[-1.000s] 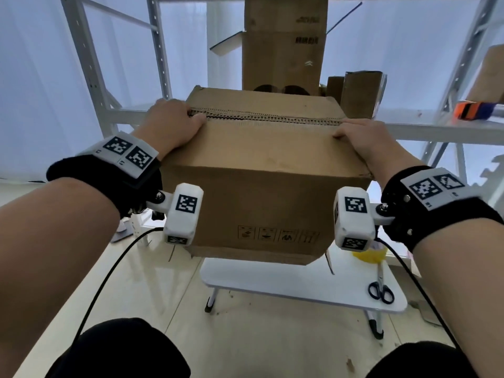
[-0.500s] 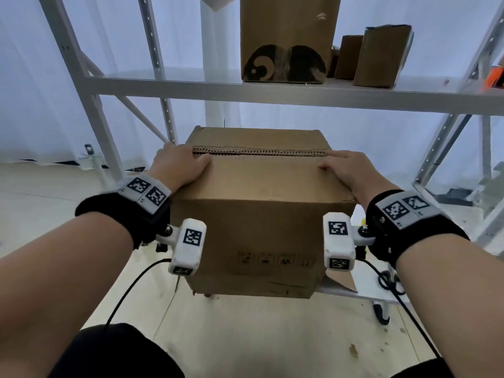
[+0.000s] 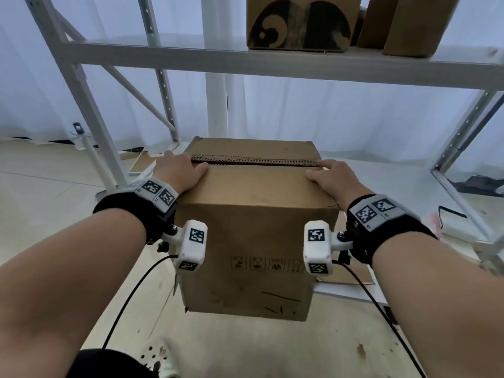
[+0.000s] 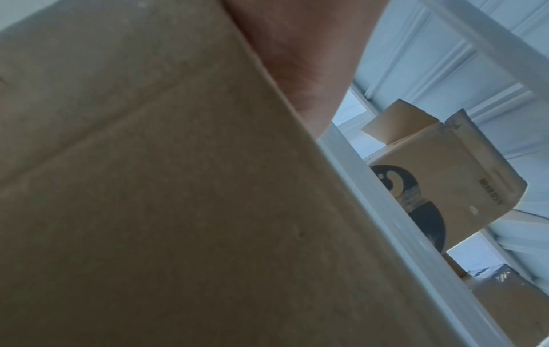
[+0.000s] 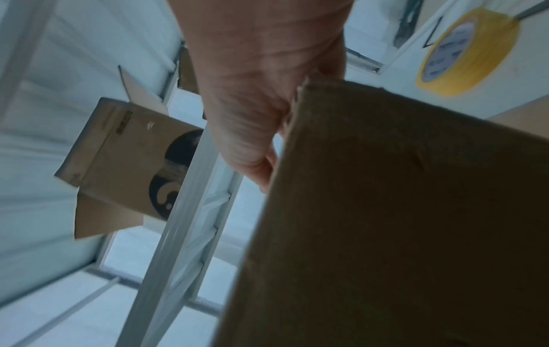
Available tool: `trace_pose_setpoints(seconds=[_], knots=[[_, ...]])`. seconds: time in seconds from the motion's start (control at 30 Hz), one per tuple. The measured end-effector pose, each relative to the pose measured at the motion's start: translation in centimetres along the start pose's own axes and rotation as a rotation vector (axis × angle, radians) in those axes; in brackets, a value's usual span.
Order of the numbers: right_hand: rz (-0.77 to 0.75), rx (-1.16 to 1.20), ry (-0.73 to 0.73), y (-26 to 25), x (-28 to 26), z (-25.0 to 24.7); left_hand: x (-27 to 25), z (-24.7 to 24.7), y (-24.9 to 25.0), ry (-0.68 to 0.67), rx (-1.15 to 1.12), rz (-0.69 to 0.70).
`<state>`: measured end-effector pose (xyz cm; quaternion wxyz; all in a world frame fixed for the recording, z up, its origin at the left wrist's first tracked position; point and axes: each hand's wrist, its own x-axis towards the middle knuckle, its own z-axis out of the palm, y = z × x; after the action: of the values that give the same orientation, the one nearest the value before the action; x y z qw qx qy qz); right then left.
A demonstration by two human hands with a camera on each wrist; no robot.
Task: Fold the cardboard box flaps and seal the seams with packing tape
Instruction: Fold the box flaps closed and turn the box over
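Observation:
A brown cardboard box (image 3: 253, 236) hangs in front of me with its top flaps folded shut; the bare corrugated seam (image 3: 253, 160) runs across the top with no tape on it. My left hand (image 3: 178, 171) grips the top left edge, thumb lying on the near flap. My right hand (image 3: 331, 178) grips the top right edge, fingers reaching over the corner (image 5: 300, 94). The left wrist view shows only the box side (image 4: 178, 187) and my palm. A yellow tape roll (image 5: 466, 51) lies on the white table to my right.
A grey metal rack (image 3: 272, 64) stands close behind the box, with printed cardboard boxes (image 3: 297, 23) on its shelf. The low white table (image 3: 351, 294) shows at the box's right, a flat cardboard piece (image 3: 346, 278) on it. Pale floor (image 3: 245, 347) lies below the box.
Both hands have carried the box down and leftward, from above the small white table to below the rack shelf, low over the floor. The grips are unchanged.

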<state>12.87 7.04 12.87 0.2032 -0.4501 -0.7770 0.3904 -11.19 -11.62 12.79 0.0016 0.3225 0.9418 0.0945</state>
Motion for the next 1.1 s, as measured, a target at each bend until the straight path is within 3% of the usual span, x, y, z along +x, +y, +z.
trace_pose_setpoints(seconds=[0.07,0.23,0.47,0.57,0.77,0.93,1.03,1.1], knots=[[-0.057,-0.121,0.011,-0.1,0.5,0.3,0.5,0.5,-0.1,-0.005,-0.014,-0.008],[-0.087,-0.353,-0.15,-0.8,1.9,1.0,1.1,1.2,-0.4,-0.04,-0.063,-0.029],[-0.15,-0.468,-0.093,-0.9,1.4,1.2,0.1,1.1,-0.2,-0.011,-0.108,-0.052],[-0.151,-0.343,-0.115,-0.7,0.6,1.0,-0.2,1.1,-0.4,-0.003,-0.112,-0.048],[-0.058,0.322,-0.218,-0.8,-0.6,-0.2,0.5,2.2,-3.4,0.0,-0.124,-0.1],[-0.081,0.472,-0.303,-1.9,0.5,0.2,1.2,2.2,-4.2,0.007,-0.168,-0.187],[-0.059,0.583,-0.292,-2.1,2.0,0.0,1.6,1.3,-2.9,0.009,-0.162,-0.203],[-0.055,0.528,-0.218,-1.4,3.5,-0.2,2.4,1.1,-2.0,-0.005,-0.14,-0.186]])
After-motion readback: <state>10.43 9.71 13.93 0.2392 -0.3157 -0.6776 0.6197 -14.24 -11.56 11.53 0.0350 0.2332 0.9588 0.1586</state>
